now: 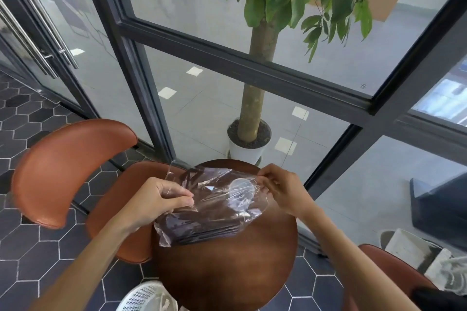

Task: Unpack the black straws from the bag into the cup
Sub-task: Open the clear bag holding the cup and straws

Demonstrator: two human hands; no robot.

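Plastic, clear and crinkled, forms the bag (209,199) that both hands hold just above the round brown table (227,272), and inside it lie the black straws (202,231), a dark bundle gathered toward the bag's lower, nearer end, lying roughly flat and side by side. Through the film, toward the bag's far right part, the round rim of a clear cup (241,187) shows; the cup seems to stand on the table behind or beneath the bag, though which of these cannot be told. The left hand (161,201) pinches the bag's left edge, its fingers (180,203) curled with thumb and forefinger closed on the film. The right hand (280,189) grips the bag's upper right edge, its fingers bent round a fold of plastic. The bag's film catches glare and is creased, stretched taut between the two hands. Left of the table stands an orange-brown chair (68,171) on dark hexagonal floor tiles. Beyond the table, a potted tree (252,98) in a white pot stands before the glass wall. A white perforated basket (146,296) sits by the table's near edge.
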